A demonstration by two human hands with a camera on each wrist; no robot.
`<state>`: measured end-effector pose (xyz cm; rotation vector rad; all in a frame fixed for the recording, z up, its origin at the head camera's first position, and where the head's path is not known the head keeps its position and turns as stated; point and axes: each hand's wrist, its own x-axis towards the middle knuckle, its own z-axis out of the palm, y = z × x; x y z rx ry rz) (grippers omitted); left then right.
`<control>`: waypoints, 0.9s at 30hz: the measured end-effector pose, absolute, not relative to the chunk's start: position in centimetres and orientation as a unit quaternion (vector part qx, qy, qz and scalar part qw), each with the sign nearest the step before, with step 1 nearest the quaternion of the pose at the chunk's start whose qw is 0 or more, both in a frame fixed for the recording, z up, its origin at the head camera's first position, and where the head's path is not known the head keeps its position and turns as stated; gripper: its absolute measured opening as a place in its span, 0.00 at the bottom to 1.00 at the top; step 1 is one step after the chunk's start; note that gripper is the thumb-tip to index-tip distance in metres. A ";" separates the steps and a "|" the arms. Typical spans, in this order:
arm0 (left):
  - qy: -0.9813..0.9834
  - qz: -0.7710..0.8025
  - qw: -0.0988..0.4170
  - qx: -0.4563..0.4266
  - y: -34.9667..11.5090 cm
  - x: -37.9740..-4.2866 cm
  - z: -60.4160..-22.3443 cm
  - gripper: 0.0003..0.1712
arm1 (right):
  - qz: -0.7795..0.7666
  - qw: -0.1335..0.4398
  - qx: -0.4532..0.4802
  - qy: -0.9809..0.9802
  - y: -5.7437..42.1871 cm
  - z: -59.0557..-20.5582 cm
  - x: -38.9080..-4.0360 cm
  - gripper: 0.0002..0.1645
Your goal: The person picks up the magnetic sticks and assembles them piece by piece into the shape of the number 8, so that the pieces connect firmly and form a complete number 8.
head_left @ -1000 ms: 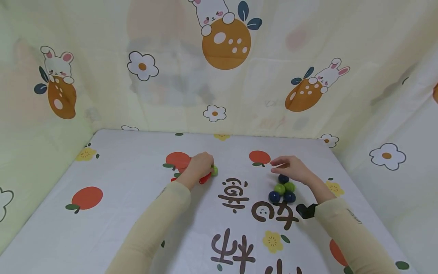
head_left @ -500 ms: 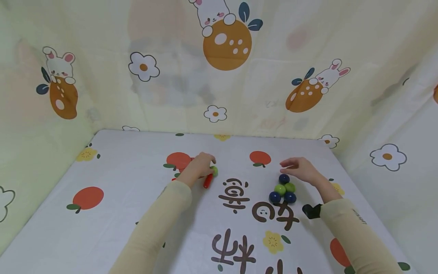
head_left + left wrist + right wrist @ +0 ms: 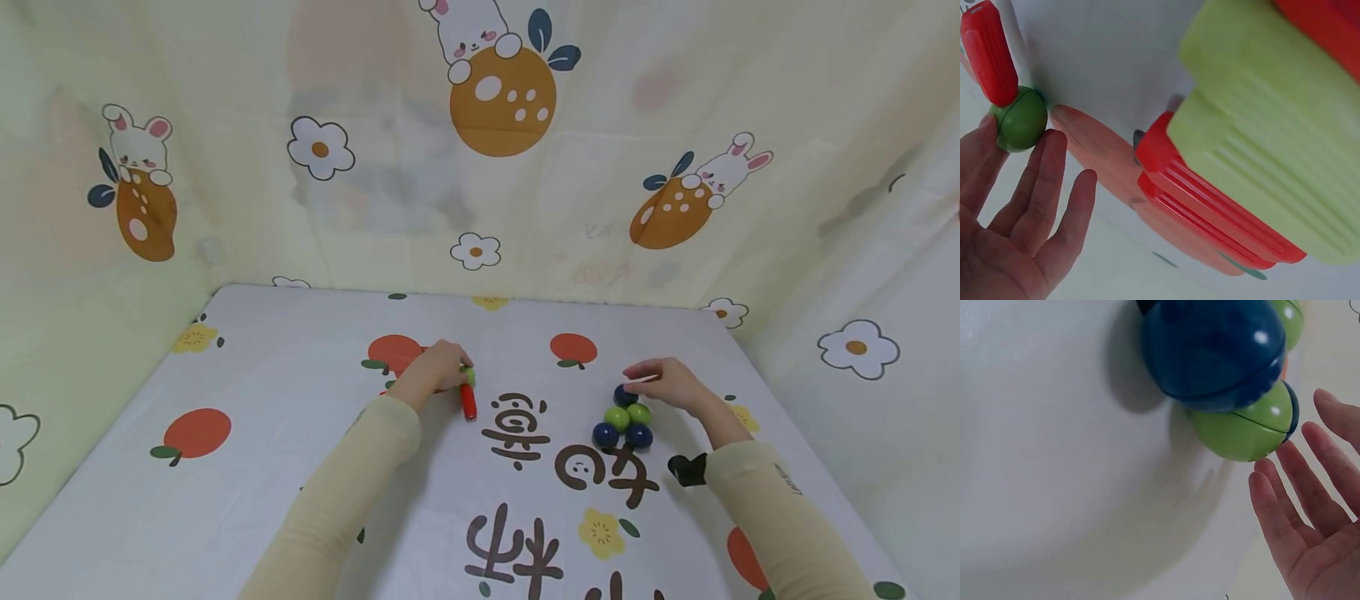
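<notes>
My left hand (image 3: 432, 372) pinches a green ball (image 3: 1022, 122) between thumb and fingers, seen close in the left wrist view. One end of a red ribbed stick (image 3: 990, 56) meets this ball; in the head view the stick (image 3: 468, 402) points toward me. My right hand (image 3: 667, 383) hovers, fingers loosely extended, at the far dark blue ball (image 3: 622, 395) of a cluster of green and blue balls. In the right wrist view the fingers lie spread beside a green ball (image 3: 1241, 434), with a larger-looking blue ball (image 3: 1216, 353) nearer the camera.
Beyond the left fingers, the left wrist view shows red ribbed pieces (image 3: 1210, 206) and thick light-green ribbed pieces (image 3: 1260, 169). The left arm mostly covers them in the head view. A printed white cloth (image 3: 300, 417) covers the table, with patterned curtains (image 3: 390, 208) around it.
The red stick has swung round at the green ball, from slanting left to pointing toward me. My right hand has shifted right and slightly nearer, with its fingers now at the far blue ball.
</notes>
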<state>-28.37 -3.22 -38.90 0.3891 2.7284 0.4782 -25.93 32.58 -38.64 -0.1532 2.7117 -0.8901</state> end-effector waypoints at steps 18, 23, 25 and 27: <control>0.967 0.162 0.161 0.114 -3.1 -28.4 -39.0 0.15 | -0.316 0.185 -0.022 0.930 32.1 -38.9 -26.0 0.26; 0.968 0.160 0.152 0.120 -3.0 -28.4 -39.0 0.12 | -0.308 0.188 -0.016 0.933 31.9 -39.0 -26.3 0.24; 0.968 0.158 0.150 0.121 -3.0 -28.4 -39.0 0.11 | -0.304 0.186 -0.018 0.934 31.8 -39.1 -26.5 0.24; 0.969 0.156 0.150 0.121 -3.0 -28.4 -39.0 0.12 | -0.301 0.183 -0.017 0.936 31.7 -39.2 -26.7 0.23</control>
